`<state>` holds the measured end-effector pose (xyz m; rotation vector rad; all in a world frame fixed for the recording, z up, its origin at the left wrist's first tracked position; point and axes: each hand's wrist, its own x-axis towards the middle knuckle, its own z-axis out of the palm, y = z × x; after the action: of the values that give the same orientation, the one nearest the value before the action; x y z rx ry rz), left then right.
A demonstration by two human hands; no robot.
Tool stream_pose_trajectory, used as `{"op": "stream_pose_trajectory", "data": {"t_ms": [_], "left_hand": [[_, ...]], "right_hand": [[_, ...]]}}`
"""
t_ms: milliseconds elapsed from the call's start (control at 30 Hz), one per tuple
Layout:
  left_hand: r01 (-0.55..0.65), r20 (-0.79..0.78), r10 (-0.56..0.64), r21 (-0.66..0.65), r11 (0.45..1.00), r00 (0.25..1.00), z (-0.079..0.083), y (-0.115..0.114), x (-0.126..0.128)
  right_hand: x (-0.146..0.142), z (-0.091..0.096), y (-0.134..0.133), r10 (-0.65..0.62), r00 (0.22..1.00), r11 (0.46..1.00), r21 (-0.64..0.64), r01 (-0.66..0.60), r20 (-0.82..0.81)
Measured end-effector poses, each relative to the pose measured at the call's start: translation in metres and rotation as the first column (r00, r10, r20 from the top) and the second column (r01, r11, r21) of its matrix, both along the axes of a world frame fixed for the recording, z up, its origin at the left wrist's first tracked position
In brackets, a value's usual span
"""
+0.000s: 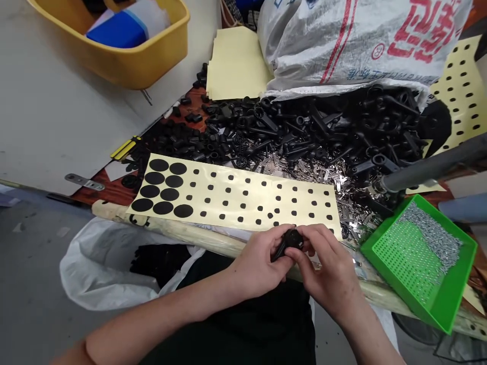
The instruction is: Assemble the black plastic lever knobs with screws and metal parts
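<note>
Near the table's front edge, a small black plastic handle (292, 239) with a rounded head sits between my two hands. My left hand (262, 261) is closed around its narrow arm. With thumb and fingertips, my right hand (329, 266) pinches the rounded head; part of the piece is hidden behind the fingers. Just beyond my hands lies a pale yellow sticker sheet (228, 190) bearing large black discs and several rows of small black dots. Past it spreads a heap of similar black handles (281, 121), with a scatter of small shiny metal clips (331, 175) along its near side.
A green basket (414, 299) with small silvery pieces stands at the right, near a grey metal bar (429, 170). At the back are a white woven sack (304, 45), yellow sheets (236, 63) and a yellow tub (152, 66). An open white bag (83, 268) hangs below the edge.
</note>
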<state>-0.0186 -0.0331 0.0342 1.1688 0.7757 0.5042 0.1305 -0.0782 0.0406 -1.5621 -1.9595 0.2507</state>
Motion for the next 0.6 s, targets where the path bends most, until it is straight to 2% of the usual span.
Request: {"op": "stream_pose_trajectory", "data": {"t_ms": [133,267,367,433,533,600], "left_hand": [[0.036,-0.024,-0.036,-0.034,0.999,0.999,0.0,0.004,-0.009],[0.109,-0.033,-0.113,-0.1,0.989,0.993,-0.002,0.008,-0.018],[0.128,0.0,-0.129,-0.153,0.98,0.992,-0.005,0.011,-0.024],[0.099,0.037,-0.094,-0.19,0.977,0.995,-0.007,0.013,-0.027],[0.003,0.118,0.03,-0.266,0.964,0.993,-0.008,0.015,-0.031],[-0.071,0.158,0.123,-0.301,0.951,0.98,-0.007,0.016,-0.034]], "right_hand": [[-0.001,0.006,0.006,0.095,0.993,0.994,-0.06,-0.091,0.067],[-0.002,0.012,0.012,0.231,0.966,0.964,-0.158,-0.212,0.116],[-0.005,0.012,0.016,0.27,0.955,0.952,-0.181,-0.247,0.12],[-0.007,0.009,0.019,0.251,0.967,0.955,-0.177,-0.239,0.049],[-0.01,0.002,0.023,0.14,0.971,0.972,-0.16,-0.172,-0.194],[-0.014,-0.003,0.026,0.003,0.906,0.97,-0.22,-0.106,-0.424]]}}
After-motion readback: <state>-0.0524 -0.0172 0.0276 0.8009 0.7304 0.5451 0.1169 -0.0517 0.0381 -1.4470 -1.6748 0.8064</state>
